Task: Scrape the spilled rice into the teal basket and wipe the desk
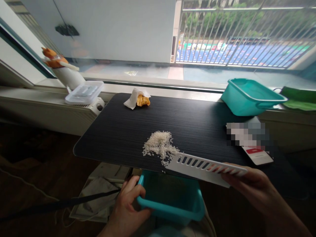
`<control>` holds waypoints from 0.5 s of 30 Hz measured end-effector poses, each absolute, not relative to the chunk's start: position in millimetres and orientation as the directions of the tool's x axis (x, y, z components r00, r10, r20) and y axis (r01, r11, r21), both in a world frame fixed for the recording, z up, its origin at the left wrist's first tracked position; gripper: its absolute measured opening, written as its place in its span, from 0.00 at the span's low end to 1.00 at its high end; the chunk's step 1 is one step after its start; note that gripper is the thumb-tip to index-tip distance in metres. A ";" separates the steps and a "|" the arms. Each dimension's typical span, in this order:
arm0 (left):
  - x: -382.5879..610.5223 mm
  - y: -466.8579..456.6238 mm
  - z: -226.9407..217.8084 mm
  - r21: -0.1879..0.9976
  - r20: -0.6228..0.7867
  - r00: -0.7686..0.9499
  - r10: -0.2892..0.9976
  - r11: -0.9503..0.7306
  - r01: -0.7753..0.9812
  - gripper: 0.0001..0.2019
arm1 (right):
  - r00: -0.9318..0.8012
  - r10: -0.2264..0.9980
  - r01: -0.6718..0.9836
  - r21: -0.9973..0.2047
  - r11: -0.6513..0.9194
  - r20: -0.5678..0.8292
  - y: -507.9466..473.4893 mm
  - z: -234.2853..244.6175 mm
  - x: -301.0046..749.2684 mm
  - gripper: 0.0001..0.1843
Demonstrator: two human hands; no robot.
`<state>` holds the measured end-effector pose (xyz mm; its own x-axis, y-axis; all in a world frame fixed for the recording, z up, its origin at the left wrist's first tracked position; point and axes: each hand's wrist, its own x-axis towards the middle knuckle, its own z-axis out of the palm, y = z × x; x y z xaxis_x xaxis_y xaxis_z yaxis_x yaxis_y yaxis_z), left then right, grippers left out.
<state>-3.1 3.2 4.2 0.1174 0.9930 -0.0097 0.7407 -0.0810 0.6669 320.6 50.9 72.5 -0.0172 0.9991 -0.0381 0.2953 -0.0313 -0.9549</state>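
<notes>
A small heap of white rice (158, 143) lies near the front edge of the black table (111, 131). My right hand (247, 181) grips a white slotted plastic strip (197, 169). The strip's left end touches the edge of the rice, with a few grains scattered around it. Below the table edge, my left hand (129, 200) is closed around the left rim of a teal plastic tub (177, 210). The tub's mouth faces up, close under the table's front edge. Its inside is dark, so I cannot make out what it holds.
A crumpled white tissue (133, 98) and a yellow-orange piece (143, 100) lie at the back of the table. Another teal tub (251, 98) and a partly blurred phone-like object (256, 154) are at the right. A clear lidded box (85, 92) sits on the radiator (49, 102).
</notes>
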 end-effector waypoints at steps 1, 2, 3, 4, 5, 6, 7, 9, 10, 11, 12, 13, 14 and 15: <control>-3.2 3.3 4.2 0.668 -0.012 0.117 0.993 -0.079 0.740 0.08 | -0.033 0.998 0.296 -0.955 -0.038 -0.049 52.0 71.9 320.3 0.14; -3.4 3.4 4.4 0.670 -0.016 0.119 0.993 -0.078 0.738 0.08 | -0.066 0.996 0.297 -0.954 -0.038 -0.060 52.9 71.4 320.0 0.14; -3.6 3.3 4.5 0.674 -0.021 0.118 0.993 -0.074 0.735 0.08 | -0.100 0.993 0.298 -0.954 -0.032 -0.064 53.7 71.1 319.8 0.13; -3.7 3.1 4.5 0.678 -0.027 0.117 0.993 -0.068 0.732 0.08 | -0.120 0.991 0.296 -0.955 -0.024 -0.062 54.3 70.9 319.5 0.12; -3.9 2.7 4.2 0.680 -0.035 0.116 0.993 -0.062 0.731 0.08 | -0.120 0.991 0.290 -0.957 -0.018 -0.054 54.7 70.8 319.4 0.12; -4.2 2.2 3.6 0.679 -0.041 0.112 0.993 -0.054 0.732 0.08 | -0.099 0.994 0.283 -0.959 -0.014 -0.043 55.0 70.6 319.3 0.12; -4.4 1.6 2.7 0.677 -0.043 0.106 0.993 -0.049 0.735 0.08 | -0.062 0.998 0.276 -0.961 -0.015 -0.033 55.2 70.4 319.1 0.12; -5.2 0.2 0.2 0.667 -0.037 0.091 0.995 -0.044 0.744 0.08 | 0.019 1.000 0.266 -0.963 -0.029 -0.024 55.5 69.5 318.9 0.12; -5.6 -0.3 -1.1 0.663 -0.033 0.087 0.996 -0.044 0.747 0.08 | 0.035 0.999 0.266 -0.963 -0.038 -0.030 55.6 69.0 318.7 0.13; -6.1 -0.7 -2.3 0.661 -0.029 0.085 0.996 -0.044 0.749 0.08 | 0.038 0.998 0.268 -0.962 -0.049 -0.040 55.5 68.5 318.6 0.13; -6.5 -1.0 -3.3 0.660 -0.029 0.085 0.996 -0.045 0.750 0.08 | 0.035 0.998 0.269 -0.961 -0.060 -0.053 55.3 68.1 318.5 0.14; -6.8 -1.1 -3.8 0.660 -0.032 0.089 0.996 -0.046 0.750 0.08 | 0.029 0.998 0.268 -0.961 -0.068 -0.063 55.0 67.8 318.6 0.14; -6.9 -0.9 -3.9 0.661 -0.033 0.092 0.995 -0.047 0.749 0.08 | 0.025 0.997 0.267 -0.961 -0.072 -0.068 54.7 67.6 318.6 0.14; -7.0 -0.6 -3.6 0.663 -0.032 0.095 0.995 -0.050 0.747 0.08 | 0.024 0.997 0.266 -0.961 -0.072 -0.068 54.4 67.7 318.7 0.13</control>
<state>-7.0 -0.6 -3.6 0.0954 0.9949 -0.0324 0.7472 -0.0501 0.6627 318.7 54.4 67.7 0.0237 0.9974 -0.0678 0.2658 -0.0717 -0.9613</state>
